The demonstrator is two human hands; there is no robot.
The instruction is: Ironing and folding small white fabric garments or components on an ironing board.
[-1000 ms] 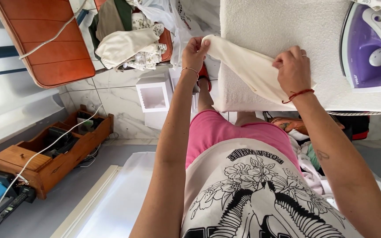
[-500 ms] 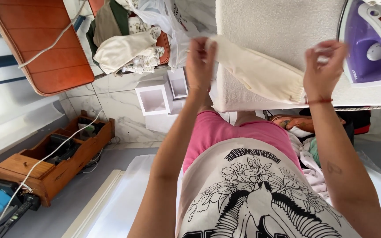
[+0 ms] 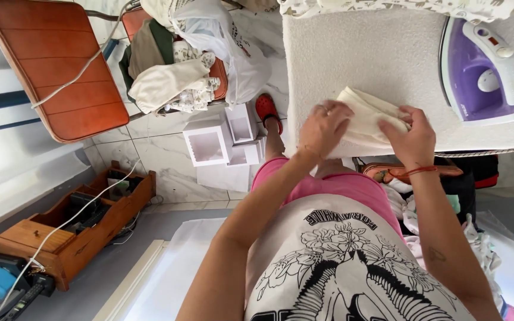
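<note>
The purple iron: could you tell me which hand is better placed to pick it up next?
Probably the right hand: it rests on the cream cloth at the end nearer the iron; the left hand lies farther, pressing the cloth's other end.

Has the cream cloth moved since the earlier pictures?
Yes. The cream cloth, earlier held up, now lies folded on the ironing board, left of the purple iron.

Left hand (image 3: pixel 326 126) and right hand (image 3: pixel 411 138) seemingly pressed flat
</note>
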